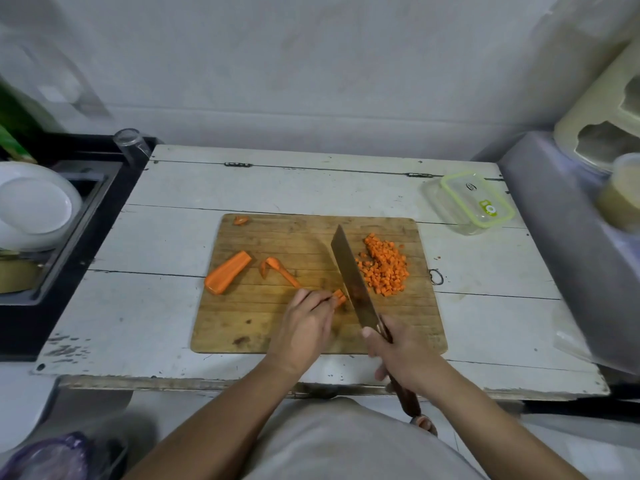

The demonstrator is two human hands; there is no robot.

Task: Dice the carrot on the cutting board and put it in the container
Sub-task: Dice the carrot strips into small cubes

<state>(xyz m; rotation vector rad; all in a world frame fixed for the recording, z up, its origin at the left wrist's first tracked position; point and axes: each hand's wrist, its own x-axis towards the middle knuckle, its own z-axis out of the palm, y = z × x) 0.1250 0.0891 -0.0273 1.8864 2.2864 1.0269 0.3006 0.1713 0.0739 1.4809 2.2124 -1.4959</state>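
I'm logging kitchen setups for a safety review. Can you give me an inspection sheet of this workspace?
Surface: worn white table, wooden cutting board on it.
Job's things: diced carrot pile; carrot half; carrot strips; lidded container, off the board.
Clutter: carrot scraps; drinking glass; white plates.
Hands: left hand pinches strips; right hand grips knife.
Cables: nothing seen.
Surroundings: grey wall.

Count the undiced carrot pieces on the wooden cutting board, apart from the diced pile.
4: a large orange carrot chunk at the left edge, a thin curved strip beside it, a small scrap at the far-left corner, and strips under the left hand. Fingers may hide more.
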